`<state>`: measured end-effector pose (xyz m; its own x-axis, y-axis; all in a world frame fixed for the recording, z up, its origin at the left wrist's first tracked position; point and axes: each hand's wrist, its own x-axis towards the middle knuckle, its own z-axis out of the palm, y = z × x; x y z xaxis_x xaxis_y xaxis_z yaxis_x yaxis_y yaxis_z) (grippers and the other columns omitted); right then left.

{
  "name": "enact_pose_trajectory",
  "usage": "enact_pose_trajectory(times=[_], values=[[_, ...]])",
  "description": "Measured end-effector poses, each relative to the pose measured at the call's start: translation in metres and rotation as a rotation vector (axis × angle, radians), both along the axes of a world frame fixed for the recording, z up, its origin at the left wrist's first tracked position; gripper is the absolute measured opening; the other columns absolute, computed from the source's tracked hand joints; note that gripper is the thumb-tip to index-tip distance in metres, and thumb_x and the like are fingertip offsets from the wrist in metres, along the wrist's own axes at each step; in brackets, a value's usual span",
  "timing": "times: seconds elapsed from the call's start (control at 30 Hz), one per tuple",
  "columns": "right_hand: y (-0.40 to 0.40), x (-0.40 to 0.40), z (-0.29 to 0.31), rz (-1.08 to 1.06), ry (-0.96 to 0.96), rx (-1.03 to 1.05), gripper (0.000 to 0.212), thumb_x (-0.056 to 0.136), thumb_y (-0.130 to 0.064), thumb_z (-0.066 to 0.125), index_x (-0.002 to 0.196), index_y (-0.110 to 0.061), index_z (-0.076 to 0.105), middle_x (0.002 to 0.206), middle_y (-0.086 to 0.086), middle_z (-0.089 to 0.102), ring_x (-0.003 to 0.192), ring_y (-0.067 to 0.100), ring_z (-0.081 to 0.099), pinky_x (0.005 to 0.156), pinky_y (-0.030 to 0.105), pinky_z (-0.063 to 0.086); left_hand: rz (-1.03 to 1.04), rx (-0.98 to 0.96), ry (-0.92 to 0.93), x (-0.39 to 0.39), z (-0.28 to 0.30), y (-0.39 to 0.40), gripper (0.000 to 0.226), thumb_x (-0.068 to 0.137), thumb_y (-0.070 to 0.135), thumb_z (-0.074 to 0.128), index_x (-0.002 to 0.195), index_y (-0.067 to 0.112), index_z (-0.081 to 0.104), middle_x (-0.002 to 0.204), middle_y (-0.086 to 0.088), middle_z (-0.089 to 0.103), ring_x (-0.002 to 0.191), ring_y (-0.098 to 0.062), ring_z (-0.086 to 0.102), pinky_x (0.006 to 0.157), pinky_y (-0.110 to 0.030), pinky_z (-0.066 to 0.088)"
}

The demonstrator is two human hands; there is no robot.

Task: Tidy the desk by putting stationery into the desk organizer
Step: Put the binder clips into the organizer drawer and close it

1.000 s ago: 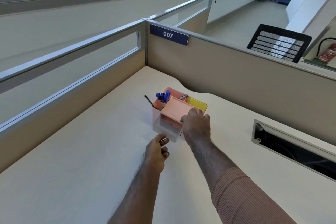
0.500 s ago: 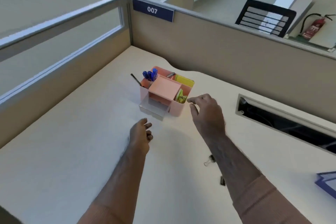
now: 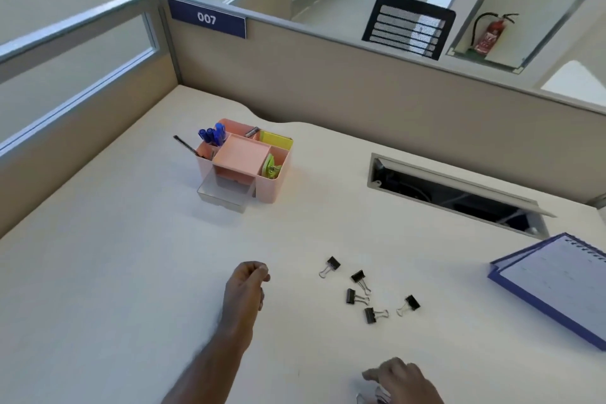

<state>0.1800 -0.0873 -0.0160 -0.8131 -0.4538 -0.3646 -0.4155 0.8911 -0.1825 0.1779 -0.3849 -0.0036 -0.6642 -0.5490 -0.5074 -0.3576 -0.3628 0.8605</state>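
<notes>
Right hand (image 3: 401, 379), at 5 o'clock and cut by the frame edge, curled over something blurred; grip unclear. Left hand (image 3: 246, 285) loosely fisted, apparently empty. Five binder clips (image 3: 357, 296) lay between. Organizer (image 3: 244, 162) at 11 o'clock, drawer (image 3: 226, 195) out.

The right hand (image 3: 398, 379) is cut off by the bottom edge — something pale beneath its fingers is blurred and cannot be identified. The spiral notebook (image 3: 557, 282) is clipped at the right edge — the left forearm is smeared by motion.
</notes>
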Motion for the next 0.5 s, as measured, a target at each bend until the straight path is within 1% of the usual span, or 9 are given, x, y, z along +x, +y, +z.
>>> enact_pose_trajectory(times=[0.03,0.07,0.1,0.17,0.2,0.27,0.37,0.4,0.5], values=[[0.003,0.007,-0.004,0.051,-0.016,-0.014,0.05,0.049,-0.069,0.063,0.093,-0.055,0.042,0.08,-0.017,0.029,0.05,0.006,0.055,0.039,0.016,0.024,-0.032,0.001,-0.004,0.001,0.001,0.007,0.007,0.095,0.009,0.055,0.096,0.005,0.06,0.081,-0.004,0.061,0.052,-0.014,0.037,0.047,-0.025,0.03],[0.002,0.014,-0.002,0.041,-0.037,-0.01,0.049,0.048,-0.071,0.056,0.091,-0.049,0.043,0.08,-0.016,0.028,0.045,0.004,0.051,0.039,0.014,0.017,-0.061,0.002,-0.008,0.001,0.002,0.014,0.007,0.095,0.009,0.055,0.096,0.005,0.061,0.081,-0.004,0.061,0.052,-0.014,0.038,0.048,-0.025,0.031],[0.001,0.018,-0.005,0.057,0.028,-0.008,0.045,0.05,-0.07,0.048,0.088,-0.047,0.042,0.08,-0.016,0.027,0.043,0.002,0.049,0.039,0.013,0.013,-0.088,0.005,-0.011,0.002,0.002,0.02,0.007,0.095,0.009,0.055,0.096,0.006,0.061,0.081,-0.004,0.061,0.052,-0.014,0.038,0.048,-0.024,0.031],[-0.001,0.016,-0.008,0.071,0.094,0.004,0.037,0.052,-0.066,0.04,0.083,-0.046,0.04,0.079,-0.015,0.025,0.041,-0.002,0.046,0.037,0.011,0.013,-0.132,0.013,-0.014,0.003,0.003,0.031,0.008,0.095,0.008,0.055,0.096,0.006,0.062,0.081,-0.004,0.062,0.052,-0.014,0.038,0.047,-0.024,0.031],[0.0,0.017,-0.011,0.058,0.066,0.02,0.033,0.052,-0.063,0.041,0.08,-0.044,0.04,0.077,-0.014,0.024,0.04,-0.002,0.045,0.036,0.011,0.015,-0.151,0.019,-0.017,0.003,0.004,0.036,0.008,0.095,0.009,0.055,0.096,0.007,0.062,0.081,-0.004,0.063,0.052,-0.014,0.039,0.048,-0.024,0.031],[0.004,0.014,-0.022,0.031,0.048,0.016,0.027,0.051,-0.058,0.05,0.072,-0.041,0.045,0.076,-0.012,0.023,0.038,0.0,0.043,0.037,0.013,0.017,-0.193,0.034,-0.025,0.004,0.005,0.044,0.008,0.094,0.009,0.055,0.097,0.008,0.063,0.079,-0.003,0.063,0.053,-0.014,0.04,0.048,-0.024,0.031],[0.004,0.012,-0.033,0.029,0.07,0.0,0.027,0.041,-0.055,0.062,0.054,-0.034,0.052,0.074,-0.009,0.027,0.04,0.005,0.044,0.038,0.016,0.008,-0.248,0.045,-0.042,0.007,0.003,0.054,0.009,0.094,0.008,0.056,0.097,0.009,0.064,0.078,-0.002,0.063,0.054,-0.014,0.04,0.048,-0.023,0.032],[0.0,0.012,-0.031,0.019,0.071,-0.004,0.028,0.039,-0.054,0.062,0.05,-0.031,0.052,0.07,-0.009,0.031,0.042,0.005,0.043,0.039,0.016,0.006,-0.265,0.041,-0.054,0.009,0.002,0.057,0.009,0.093,0.008,0.056,0.096,0.009,0.064,0.078,-0.002,0.064,0.055,-0.014,0.04,0.048,-0.023,0.032],[-0.013,0.012,-0.02,0.027,0.134,-0.025,0.026,0.045,-0.052,0.056,0.043,-0.026,0.052,0.05,-0.011,0.043,0.055,0.006,0.036,0.04,0.015,0.012,-0.33,0.025,-0.092,0.013,-0.002,0.065,0.01,0.091,0.009,0.057,0.096,0.011,0.065,0.078,-0.001,0.063,0.058,-0.015,0.043,0.049,-0.024,0.033]])
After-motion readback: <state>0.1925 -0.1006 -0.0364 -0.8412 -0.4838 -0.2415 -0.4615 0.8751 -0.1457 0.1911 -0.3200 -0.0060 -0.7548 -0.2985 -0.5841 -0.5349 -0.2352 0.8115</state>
